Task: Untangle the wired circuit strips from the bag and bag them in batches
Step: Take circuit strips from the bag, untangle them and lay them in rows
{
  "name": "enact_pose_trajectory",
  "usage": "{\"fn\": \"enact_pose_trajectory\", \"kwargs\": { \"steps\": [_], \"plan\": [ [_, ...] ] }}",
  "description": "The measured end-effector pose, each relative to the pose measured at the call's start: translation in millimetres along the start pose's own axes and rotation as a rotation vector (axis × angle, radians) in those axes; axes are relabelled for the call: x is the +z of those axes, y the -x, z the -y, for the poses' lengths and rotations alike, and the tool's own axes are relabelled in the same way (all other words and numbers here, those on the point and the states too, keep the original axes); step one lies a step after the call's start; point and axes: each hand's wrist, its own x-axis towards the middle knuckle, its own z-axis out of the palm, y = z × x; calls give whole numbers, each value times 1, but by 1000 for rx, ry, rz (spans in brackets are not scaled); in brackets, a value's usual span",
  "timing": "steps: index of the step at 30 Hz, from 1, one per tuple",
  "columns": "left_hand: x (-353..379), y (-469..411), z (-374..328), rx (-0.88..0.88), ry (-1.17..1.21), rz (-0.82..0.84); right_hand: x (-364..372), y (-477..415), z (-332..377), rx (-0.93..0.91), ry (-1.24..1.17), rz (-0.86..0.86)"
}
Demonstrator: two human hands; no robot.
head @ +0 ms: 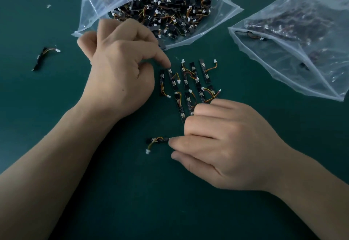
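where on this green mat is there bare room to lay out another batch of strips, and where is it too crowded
Free: the near mat between both forearms, below the strip held by the right hand; also the left side around the lone strip.
Crowded: the sorted strips between the left hand, the open bag and the second bag.

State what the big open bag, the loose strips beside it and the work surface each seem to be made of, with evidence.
Open bag: clear, glossy plastic film; contents show through, and it creases.
Circuit strips: matte black rigid board, probably fibreglass, with coloured insulated wires and white plastic connectors.
Work surface: dark green, matte mat, perhaps rubber.
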Motion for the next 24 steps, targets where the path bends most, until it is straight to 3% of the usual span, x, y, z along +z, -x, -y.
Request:
{"fn": "enact_pose_trajectory", "kwargs": {
  "steps": [24],
  "plan": [
    [6,-1,13,-130,-87,-35,2,-4,3,117,-12,-24]
  ]
}}
